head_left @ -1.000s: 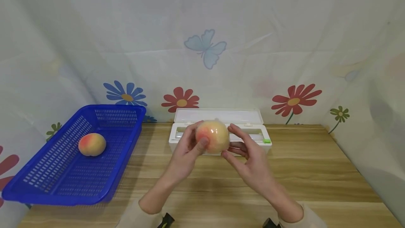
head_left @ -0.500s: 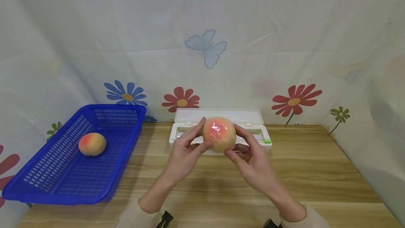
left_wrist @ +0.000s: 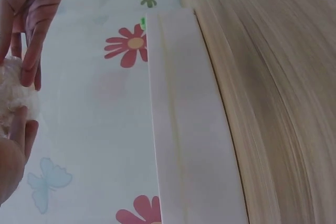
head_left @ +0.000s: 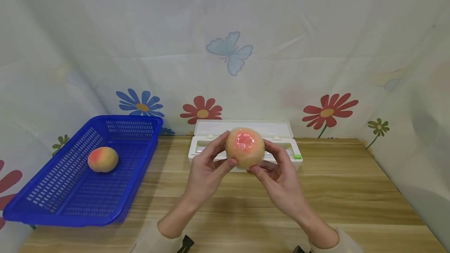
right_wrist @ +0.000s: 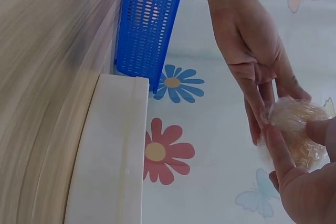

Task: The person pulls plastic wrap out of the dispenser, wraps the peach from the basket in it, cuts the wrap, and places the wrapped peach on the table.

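Above the table, both hands hold a peach (head_left: 245,148) wrapped in clear plastic film, its red patch turned up. My left hand (head_left: 205,173) grips its left side, thumb at the lower front. Curled round the right side is my right hand (head_left: 285,182), its thumb near the other. Bunched, wrinkled film (right_wrist: 299,124) shows on the underside in the right wrist view. Behind the hands stands a white cling film dispenser (head_left: 197,154) with its lid (head_left: 242,127) raised; the peach and hands hide part of it.
A blue perforated basket (head_left: 140,190) stands on the left of the wooden table (head_left: 337,190). Inside it lies another peach (head_left: 103,159). A flowered curtain (head_left: 267,77) hangs behind the table. A green slider (head_left: 297,156) sits at the dispenser's right end.
The wrapped peach has turned so its red patch faces up, and it has shifted slightly right. My right fingers, earlier partly off it, have closed round its right side.
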`<state>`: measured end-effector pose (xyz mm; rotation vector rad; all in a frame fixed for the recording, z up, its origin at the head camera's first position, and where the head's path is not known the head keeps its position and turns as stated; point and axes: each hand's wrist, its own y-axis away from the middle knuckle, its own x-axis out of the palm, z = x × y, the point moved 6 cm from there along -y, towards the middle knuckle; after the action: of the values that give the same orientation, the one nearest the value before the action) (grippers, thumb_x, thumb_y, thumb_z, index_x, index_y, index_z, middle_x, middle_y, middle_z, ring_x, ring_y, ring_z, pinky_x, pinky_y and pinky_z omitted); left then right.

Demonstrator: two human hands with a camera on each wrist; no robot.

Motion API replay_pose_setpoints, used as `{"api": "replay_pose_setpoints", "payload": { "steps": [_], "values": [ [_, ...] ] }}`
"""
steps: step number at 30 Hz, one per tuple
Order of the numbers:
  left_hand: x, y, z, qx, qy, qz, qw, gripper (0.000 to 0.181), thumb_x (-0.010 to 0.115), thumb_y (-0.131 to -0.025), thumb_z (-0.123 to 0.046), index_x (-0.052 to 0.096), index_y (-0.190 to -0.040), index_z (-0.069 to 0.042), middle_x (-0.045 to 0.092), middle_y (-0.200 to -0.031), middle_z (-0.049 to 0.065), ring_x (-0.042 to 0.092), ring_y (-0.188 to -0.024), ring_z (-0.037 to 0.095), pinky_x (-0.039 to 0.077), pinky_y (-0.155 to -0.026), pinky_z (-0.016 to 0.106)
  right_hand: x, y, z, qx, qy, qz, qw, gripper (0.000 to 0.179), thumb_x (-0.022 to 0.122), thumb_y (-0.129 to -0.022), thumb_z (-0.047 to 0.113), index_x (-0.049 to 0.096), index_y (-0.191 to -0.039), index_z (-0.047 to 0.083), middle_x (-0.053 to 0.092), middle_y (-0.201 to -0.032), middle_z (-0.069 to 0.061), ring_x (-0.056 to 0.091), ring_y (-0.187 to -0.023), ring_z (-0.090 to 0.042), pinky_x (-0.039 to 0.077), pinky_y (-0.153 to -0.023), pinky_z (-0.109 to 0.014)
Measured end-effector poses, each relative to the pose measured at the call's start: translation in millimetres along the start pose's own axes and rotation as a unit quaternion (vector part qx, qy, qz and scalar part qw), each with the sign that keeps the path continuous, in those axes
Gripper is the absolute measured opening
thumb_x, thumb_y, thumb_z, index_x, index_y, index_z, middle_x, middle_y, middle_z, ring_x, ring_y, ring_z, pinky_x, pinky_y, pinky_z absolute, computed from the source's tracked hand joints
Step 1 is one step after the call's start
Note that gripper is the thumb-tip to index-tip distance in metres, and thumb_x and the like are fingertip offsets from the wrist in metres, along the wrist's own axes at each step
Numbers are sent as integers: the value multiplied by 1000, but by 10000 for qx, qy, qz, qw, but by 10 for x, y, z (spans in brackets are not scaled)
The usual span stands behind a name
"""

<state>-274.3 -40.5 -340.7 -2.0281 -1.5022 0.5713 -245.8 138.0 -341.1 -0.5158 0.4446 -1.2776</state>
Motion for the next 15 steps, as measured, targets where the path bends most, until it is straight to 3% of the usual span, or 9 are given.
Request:
{"api": "replay_pose_setpoints", "payload": {
  "steps": [9,12,15],
  "values": [
    [6,1,-16,386,381,129,9984,56,69,-97,-13,51,-148,1,42,-152,15,54,-132,35,53,-95,43,7,11,64,-179,-183,-184,9995,61,58,-95,-19,33,-148,-4,38,-145,-23,67,-110,-26,57,-87,-42],
    [15,3,-16,468,476,216,9975,55,67,-98,-8,49,-149,2,43,-147,17,51,-134,35,52,-97,43,25,19,97,-262,-295,-291,9988,59,59,-95,-18,34,-146,-5,37,-144,-23,67,-109,-27,57,-87,-42],
    [4,10,-7,399,565,48,9976,54,69,-97,-7,52,-147,3,50,-148,17,54,-132,35,53,-95,43,46,37,113,-280,-340,-389,9983,57,59,-95,-19,35,-144,-5,37,-144,-23,67,-107,-27,57,-88,-41]
  ]
}}
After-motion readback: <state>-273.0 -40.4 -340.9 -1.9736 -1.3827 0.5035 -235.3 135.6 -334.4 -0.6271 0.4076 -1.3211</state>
